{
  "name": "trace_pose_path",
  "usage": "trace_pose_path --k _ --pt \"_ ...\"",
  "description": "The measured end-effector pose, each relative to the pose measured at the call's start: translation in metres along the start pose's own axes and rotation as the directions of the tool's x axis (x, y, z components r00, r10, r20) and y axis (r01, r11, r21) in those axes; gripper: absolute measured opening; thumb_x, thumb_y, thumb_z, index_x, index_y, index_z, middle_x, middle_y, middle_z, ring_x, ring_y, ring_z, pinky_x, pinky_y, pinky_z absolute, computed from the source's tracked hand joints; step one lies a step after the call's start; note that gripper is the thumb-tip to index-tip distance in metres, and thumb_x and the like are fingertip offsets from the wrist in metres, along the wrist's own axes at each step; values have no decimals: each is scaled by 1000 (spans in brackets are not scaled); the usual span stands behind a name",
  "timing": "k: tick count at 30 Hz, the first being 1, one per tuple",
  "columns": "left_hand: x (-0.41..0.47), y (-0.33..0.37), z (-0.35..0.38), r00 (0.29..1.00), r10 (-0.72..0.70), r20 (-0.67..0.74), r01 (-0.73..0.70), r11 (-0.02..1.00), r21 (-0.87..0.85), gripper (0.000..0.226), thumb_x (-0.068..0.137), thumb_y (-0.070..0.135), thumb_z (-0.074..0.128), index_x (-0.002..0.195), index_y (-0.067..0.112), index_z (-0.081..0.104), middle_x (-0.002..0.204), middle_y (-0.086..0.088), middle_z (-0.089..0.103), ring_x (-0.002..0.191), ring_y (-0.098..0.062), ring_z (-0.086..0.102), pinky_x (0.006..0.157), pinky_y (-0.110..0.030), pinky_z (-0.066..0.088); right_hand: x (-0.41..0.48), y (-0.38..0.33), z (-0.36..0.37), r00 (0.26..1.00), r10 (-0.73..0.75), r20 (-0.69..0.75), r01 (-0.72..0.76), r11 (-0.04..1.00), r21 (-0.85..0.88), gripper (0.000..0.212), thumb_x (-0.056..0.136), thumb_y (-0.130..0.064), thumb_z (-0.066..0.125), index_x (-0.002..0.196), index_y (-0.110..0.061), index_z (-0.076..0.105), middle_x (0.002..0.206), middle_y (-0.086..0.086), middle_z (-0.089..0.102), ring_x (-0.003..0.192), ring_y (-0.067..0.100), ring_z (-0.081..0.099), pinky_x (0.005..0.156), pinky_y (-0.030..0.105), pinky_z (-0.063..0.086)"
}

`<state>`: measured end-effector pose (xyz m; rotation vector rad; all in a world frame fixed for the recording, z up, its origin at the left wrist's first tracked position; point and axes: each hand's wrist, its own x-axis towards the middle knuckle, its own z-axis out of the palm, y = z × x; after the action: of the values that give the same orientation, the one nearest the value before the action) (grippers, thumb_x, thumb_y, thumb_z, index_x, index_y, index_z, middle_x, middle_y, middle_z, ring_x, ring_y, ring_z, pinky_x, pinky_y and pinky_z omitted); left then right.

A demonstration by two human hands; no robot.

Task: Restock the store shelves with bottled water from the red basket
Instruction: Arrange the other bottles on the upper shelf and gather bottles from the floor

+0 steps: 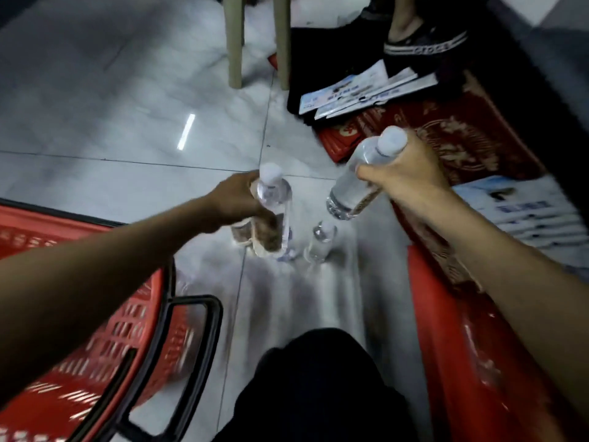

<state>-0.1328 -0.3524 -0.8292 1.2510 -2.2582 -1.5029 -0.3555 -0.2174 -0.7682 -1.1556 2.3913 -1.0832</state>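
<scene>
L hand (237, 199) grips bottle (274, 199); R hand (411, 177) grips tilted bottle (360, 180).

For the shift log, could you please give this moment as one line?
left hand grips first bottle | right hand grips tilted second bottle | third bottle stands on floor

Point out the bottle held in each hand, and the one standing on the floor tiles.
Left-hand bottle (274, 194): head view, on its clear shoulder just below the cap.
Right-hand bottle (349, 189): head view, on its clear body above the base.
Floor bottle (319, 244): head view, on its clear body.
</scene>
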Motion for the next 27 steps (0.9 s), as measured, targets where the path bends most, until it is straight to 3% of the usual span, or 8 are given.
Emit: trace_pose_path --k 3,5,8,11,15,18,21,27 --pt "-35 66 -13 955 188 229 -153 975 -161 52 55 14 89 100 10 64 99 -4 72 97 -16 67 87 -42 54 -44 -37 -68 997 -4 -80 7 999 36 26 69 -38 79 87 -20 71 75 -12 68 65 -3 61 55 10 45" --pt "-62 110 -11 901 310 303 -220 929 -297 51 57 12 88 100 5 62 106 -11 70 113 -23 64 96 -50 47 -79 -63 -114 986 11 -167 -2 999 55 33 68 -46 77 90 -21 73 79 -12 72 70 -1 66 66 18 51" --pt "-111 181 3 785 494 374 -292 828 -480 27 64 -1 72 80 21 72 85 -2 71 93 -21 69 74 -30 54 -136 -101 -180 934 -55 -352 32 997 -70 50 63 -60 71 95 -22 72 90 -7 73 86 8 68 74 27 53" --pt "-160 244 18 624 676 393 -374 699 -610 38 61 -12 67 72 23 75 73 2 72 69 -13 70 60 -22 55 -194 -132 -237 839 -156 -521 24 968 -250 49 71 -62 69 101 -22 69 99 0 60 90 12 55 76 22 38" --pt "-206 326 39 442 828 344 -428 532 -731 52 55 -1 79 104 14 71 111 -26 68 105 -39 65 89 -50 54 -268 -170 -313 712 -234 -662 -61 919 -390 34 78 -57 66 92 -26 62 99 -1 50 79 4 45 64 8 33" --pt "-234 376 54 331 887 321 -479 451 -753 53 52 1 82 102 13 72 91 -7 74 84 -20 70 73 -30 55 -305 -190 -352 656 -327 -680 -92 860 -502 27 79 -56 64 81 -33 51 91 -6 41 74 5 40 64 15 30" --pt "-265 426 74 245 919 310 -470 392 -791 46 52 5 79 96 14 71 83 0 73 76 -12 69 66 -23 54 -341 -208 -392 590 -329 -738 -223 812 -540 40 76 -66 58 84 -27 55 96 -2 46 79 9 44 71 24 35" --pt "-324 507 118 64 949 309 -436 305 -846 50 49 20 89 96 17 75 92 -6 74 85 -22 70 78 -35 55 -406 -235 -464 481 -356 -801 -387 734 -558 43 77 -59 62 58 -20 58 73 4 58 68 14 53 51 18 27"
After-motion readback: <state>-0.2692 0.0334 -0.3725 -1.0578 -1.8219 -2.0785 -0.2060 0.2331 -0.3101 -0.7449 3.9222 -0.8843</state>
